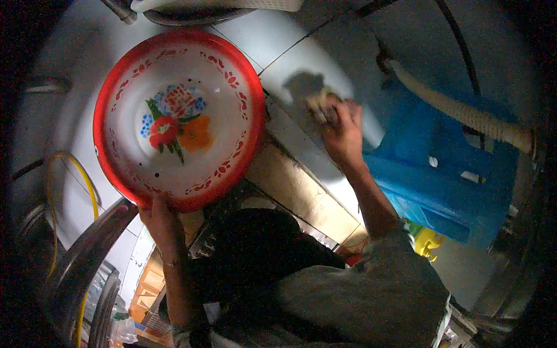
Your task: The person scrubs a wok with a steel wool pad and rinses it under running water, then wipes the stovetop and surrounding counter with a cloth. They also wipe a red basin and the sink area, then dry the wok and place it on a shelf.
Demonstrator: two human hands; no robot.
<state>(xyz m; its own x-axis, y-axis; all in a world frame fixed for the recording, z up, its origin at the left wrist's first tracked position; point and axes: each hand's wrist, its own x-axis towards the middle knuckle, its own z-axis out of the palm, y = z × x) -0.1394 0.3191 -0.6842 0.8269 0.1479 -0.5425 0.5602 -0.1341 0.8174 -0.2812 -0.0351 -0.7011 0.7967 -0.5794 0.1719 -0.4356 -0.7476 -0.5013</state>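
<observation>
A round enamel basin [178, 117] with a red rim and a painted flower bouquet on its white inside faces me, tilted up. My left hand [160, 224] grips the basin's lower rim, with the thumb over the edge. To the right of the basin, apart from it, my right hand [346, 128] is bent around a small yellowish wad [320, 102], which could be a sponge or scourer. Motion blur hides its exact kind. Behind that hand a shadow falls on the white tiles [278, 39].
A blue plastic container [435, 182] stands on the right, with a ribbed pale hose [457, 106] above it. A yellow hose [89, 182] loops at the left beside a large dark metal vessel [87, 248]. A white plastic basket [261, 4] shows at the top edge.
</observation>
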